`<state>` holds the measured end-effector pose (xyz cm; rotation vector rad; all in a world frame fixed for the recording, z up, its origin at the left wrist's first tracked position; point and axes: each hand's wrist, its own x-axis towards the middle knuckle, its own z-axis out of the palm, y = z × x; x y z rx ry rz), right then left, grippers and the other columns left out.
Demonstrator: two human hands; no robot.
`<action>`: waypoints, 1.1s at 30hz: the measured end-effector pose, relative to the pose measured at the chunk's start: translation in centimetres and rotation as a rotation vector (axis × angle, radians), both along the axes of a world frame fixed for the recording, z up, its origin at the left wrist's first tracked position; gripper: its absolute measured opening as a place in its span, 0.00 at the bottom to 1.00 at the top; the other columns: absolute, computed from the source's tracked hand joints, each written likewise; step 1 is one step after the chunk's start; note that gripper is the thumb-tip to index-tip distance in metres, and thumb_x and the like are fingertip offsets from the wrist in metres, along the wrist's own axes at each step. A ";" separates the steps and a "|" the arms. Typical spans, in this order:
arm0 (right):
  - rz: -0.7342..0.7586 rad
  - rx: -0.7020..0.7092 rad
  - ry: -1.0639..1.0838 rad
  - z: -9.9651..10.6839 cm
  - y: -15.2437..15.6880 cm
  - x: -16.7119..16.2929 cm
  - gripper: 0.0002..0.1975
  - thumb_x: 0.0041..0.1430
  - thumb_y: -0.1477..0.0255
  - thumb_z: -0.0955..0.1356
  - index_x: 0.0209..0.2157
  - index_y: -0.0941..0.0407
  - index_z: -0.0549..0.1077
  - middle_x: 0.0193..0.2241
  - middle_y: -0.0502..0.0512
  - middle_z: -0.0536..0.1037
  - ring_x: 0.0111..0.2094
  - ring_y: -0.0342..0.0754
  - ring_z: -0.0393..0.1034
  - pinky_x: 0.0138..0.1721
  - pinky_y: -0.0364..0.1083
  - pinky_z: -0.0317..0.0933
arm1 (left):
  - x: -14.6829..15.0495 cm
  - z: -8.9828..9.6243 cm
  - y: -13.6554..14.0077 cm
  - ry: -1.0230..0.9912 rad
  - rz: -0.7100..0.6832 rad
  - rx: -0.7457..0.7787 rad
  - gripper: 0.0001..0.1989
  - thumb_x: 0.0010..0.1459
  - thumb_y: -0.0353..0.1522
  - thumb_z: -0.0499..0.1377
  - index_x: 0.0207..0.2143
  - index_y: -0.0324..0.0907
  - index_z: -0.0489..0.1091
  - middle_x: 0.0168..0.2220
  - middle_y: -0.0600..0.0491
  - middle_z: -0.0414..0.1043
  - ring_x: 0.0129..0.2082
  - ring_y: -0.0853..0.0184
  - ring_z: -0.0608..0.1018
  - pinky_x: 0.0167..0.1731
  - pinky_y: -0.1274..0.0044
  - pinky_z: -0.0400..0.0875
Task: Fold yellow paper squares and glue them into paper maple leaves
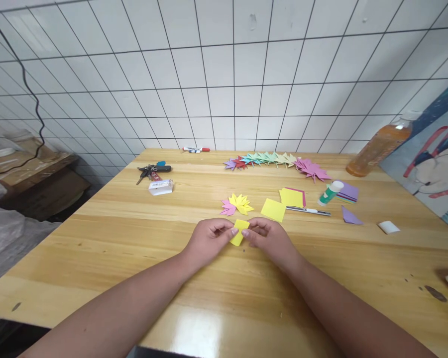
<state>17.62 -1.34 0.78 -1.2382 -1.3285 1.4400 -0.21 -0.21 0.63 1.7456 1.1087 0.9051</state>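
Between my two hands is a small yellow piece of paper (239, 232), seemingly folded to a narrow rectangle. My left hand (211, 238) pinches its left side with the thumb on top. From the right, my right hand (268, 235) grips the other edge, thumb also on the face. Just beyond lie a yellow folded paper fan (240, 203) and a pink folded piece (228, 207) touching it. A flat yellow paper square (273, 210) rests beyond my right hand, near more yellow sheets (291, 197) with a dark pink one beneath.
A pen-like cutter (308, 211), glue stick (330, 193), purple papers (347, 192), purple triangle (351, 215) and white eraser-like block (389, 227) lie right. Behind are a folded paper chain (272, 159), marker (196, 149) and bottle (381, 146). Keys (154, 171) and a small white box (161, 187) lie left.
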 end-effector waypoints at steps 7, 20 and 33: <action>-0.088 -0.039 0.105 0.6 0.0 0.1 0.14 0.40 0.62 0.73 0.24 0.57 0.73 0.22 0.48 0.72 0.25 0.41 0.64 0.30 0.42 0.61 | 0.2 0.3 -0.2 -0.008 0.008 0.016 0.10 0.54 0.36 0.57 0.24 0.40 0.72 0.24 0.55 0.73 0.26 0.70 0.73 0.27 0.80 0.66; 0.028 0.381 -0.446 0.0 -0.9 -0.5 0.07 0.50 0.70 0.66 0.20 0.55 0.71 0.22 0.49 0.70 0.22 0.40 0.61 0.24 0.41 0.56 | -0.1 1.2 -0.6 0.268 -0.099 0.439 0.06 0.55 0.34 0.55 0.33 0.44 0.71 0.32 0.52 0.74 0.35 0.65 0.74 0.40 0.73 0.65; -0.002 0.354 -0.461 0.6 -1.1 -0.8 0.09 0.50 0.67 0.67 0.21 0.55 0.71 0.21 0.49 0.69 0.23 0.41 0.60 0.24 0.41 0.55 | 0.1 0.9 -1.0 0.176 0.013 0.406 0.07 0.57 0.35 0.53 0.29 0.42 0.68 0.29 0.52 0.72 0.32 0.67 0.73 0.35 0.75 0.65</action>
